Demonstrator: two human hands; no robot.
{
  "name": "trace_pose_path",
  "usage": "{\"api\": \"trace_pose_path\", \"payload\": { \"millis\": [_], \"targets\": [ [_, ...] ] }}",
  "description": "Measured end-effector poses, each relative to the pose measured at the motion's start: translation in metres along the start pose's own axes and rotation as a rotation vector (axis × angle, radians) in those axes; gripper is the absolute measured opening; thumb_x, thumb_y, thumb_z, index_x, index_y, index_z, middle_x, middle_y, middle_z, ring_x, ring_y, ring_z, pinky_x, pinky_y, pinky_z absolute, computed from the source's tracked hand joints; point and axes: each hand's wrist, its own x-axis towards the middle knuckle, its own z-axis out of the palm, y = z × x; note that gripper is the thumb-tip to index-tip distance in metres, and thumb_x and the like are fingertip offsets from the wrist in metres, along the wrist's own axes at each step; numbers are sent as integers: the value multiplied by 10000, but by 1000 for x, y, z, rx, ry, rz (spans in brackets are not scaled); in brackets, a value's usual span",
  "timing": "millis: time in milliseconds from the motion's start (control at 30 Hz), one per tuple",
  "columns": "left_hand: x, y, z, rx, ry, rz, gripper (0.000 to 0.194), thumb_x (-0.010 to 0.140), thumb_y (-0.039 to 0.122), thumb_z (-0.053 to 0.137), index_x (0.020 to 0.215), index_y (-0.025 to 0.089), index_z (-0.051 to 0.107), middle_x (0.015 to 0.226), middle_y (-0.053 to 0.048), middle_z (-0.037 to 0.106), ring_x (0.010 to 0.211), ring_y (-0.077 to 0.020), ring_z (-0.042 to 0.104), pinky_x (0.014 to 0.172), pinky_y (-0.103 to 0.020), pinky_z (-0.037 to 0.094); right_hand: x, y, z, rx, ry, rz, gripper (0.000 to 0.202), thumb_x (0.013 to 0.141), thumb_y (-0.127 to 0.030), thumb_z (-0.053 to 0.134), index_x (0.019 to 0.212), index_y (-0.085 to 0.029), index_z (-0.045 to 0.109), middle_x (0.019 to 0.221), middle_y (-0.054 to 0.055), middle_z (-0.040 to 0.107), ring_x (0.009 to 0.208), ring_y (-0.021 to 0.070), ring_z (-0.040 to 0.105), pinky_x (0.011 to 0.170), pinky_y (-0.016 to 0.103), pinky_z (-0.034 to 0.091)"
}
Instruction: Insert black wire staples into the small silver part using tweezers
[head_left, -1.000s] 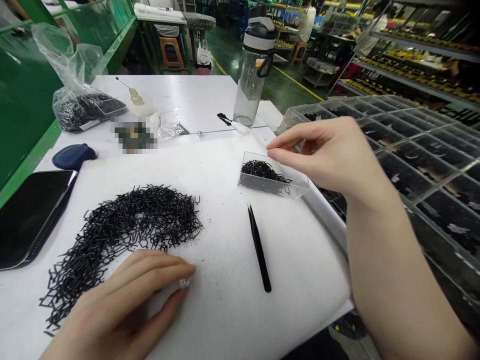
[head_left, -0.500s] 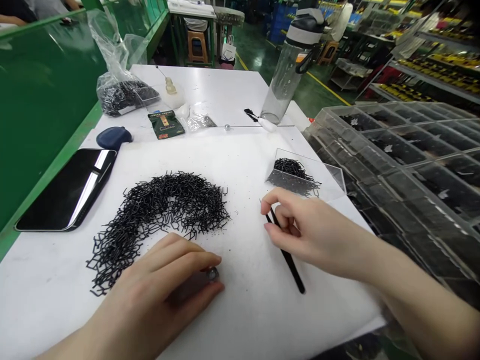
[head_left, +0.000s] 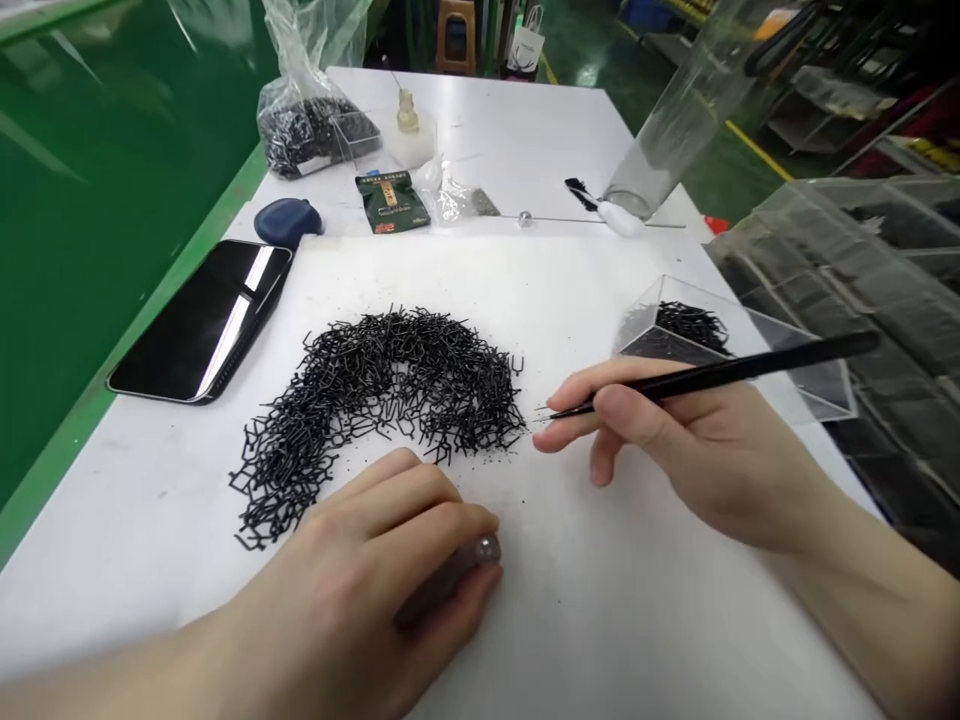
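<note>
My left hand [head_left: 360,560] rests low on the white work surface, its thumb and fingers closed around a small shiny ball [head_left: 488,548]; whatever lies deeper in the grip is hidden. In my right hand [head_left: 697,440] are black tweezers [head_left: 772,362], gripped between thumb and fingers. Their fine tips point left, towards a curved heap of small black bent wire pieces [head_left: 292,450], and stay apart from it. Whether the tips hold anything is too small to tell. Behind the right hand, a clear plastic tray [head_left: 806,385] holds more black pieces [head_left: 688,325].
A phone [head_left: 202,320] and a dark blue case [head_left: 287,220] lie on the left. Farther back are a bag of black pieces [head_left: 311,130], a green packet [head_left: 393,203], a small bottle [head_left: 407,112] and a clear water bottle [head_left: 675,120]. Compartment boxes [head_left: 847,270] stand right.
The tweezers have swung round in my right hand: the handle end pointed down to the right and now points up to the right. The view has shifted, and my left hand keeps the ball.
</note>
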Motion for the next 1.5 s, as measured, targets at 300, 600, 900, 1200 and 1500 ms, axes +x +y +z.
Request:
{"api": "trace_pose_path", "payload": {
  "millis": [300,600,900,1200,1500],
  "targets": [
    [2,2,0,-21,-9,-14,150,1107,99,677,1026,221,707,889,7,718,804,-157,637,730,-270,534,0,7,10,-497,54,-208,424,954,-625,943,1299,-380,925,1092,78,930,1086,368,907,814,456,796],
    [2,2,-4,-45,-16,-61,181,1060,81,723,1125,234,792,925,22,740,846,-118,673,758,-202,573,-8,9,4,-629,108,-227,101,983,-444,937,1054,-372,935,964,1,934,872,290,927,757,362,804],
    [4,2,-5,-40,-46,-59,223,1025,27,734,1103,235,749,933,29,737,853,-107,667,771,-180,580,-11,11,0,-695,122,-252,119,1048,-332,843,1031,-442,884,1023,-162,939,863,140,924,841,153,741],
    [4,3,-4,-54,-38,-91,198,1066,88,756,960,227,662,895,34,716,804,-109,644,716,-210,554,-19,19,-6,-714,88,-214,105,1041,-440,890,1117,-513,884,1134,-156,938,982,182,927,898,216,762],
    [6,6,-2,-40,-19,-105,125,1081,116,746,1104,238,762,886,35,730,793,-114,653,698,-226,555,-19,19,-11,-645,46,-186,124,1024,-452,912,1133,-510,916,1140,-97,941,986,252,929,853,314,802]
  ]
}}
